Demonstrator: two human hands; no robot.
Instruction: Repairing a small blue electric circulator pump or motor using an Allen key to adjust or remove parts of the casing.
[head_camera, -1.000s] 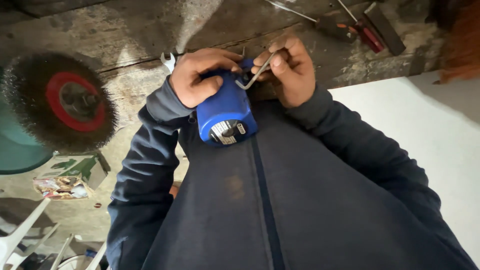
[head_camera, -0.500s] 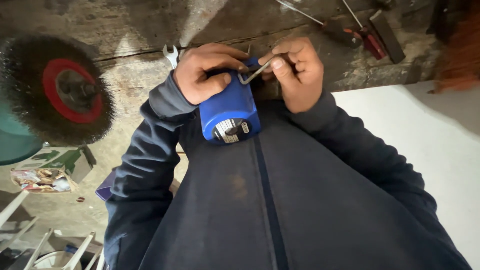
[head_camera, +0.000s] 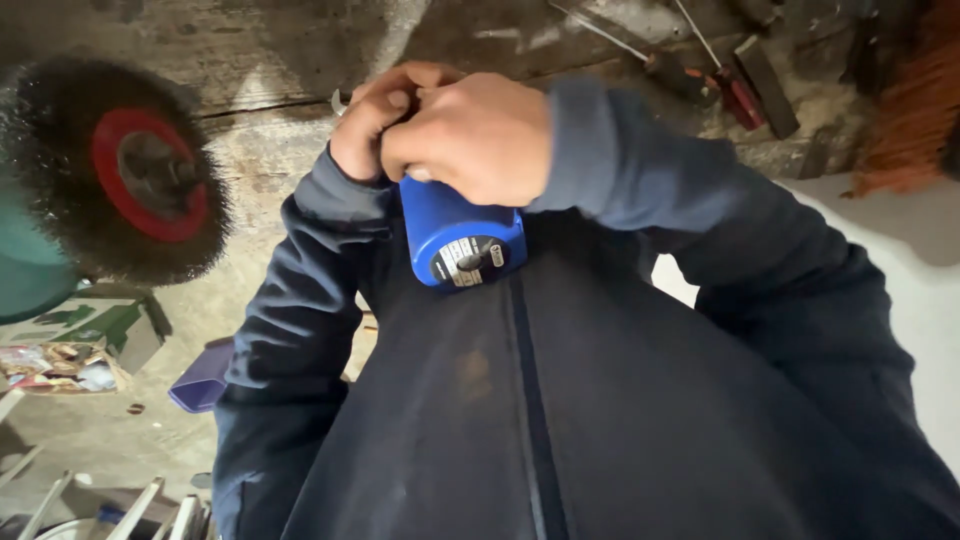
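Both hands close over the far end of the blue cylindrical tool body (head_camera: 462, 232); the right hand (head_camera: 478, 135) wraps across the top, the left hand (head_camera: 375, 125) curls tight just behind it, and whatever the fingers pinch there is hidden. The work on that covered end looks mid-way, judging by the clenched grip; nothing shows it finished or freed. The body is held against the dark jacket (head_camera: 560, 400), above the workbench's near edge; its long axis runs away from the chest, labelled round end facing the camera.
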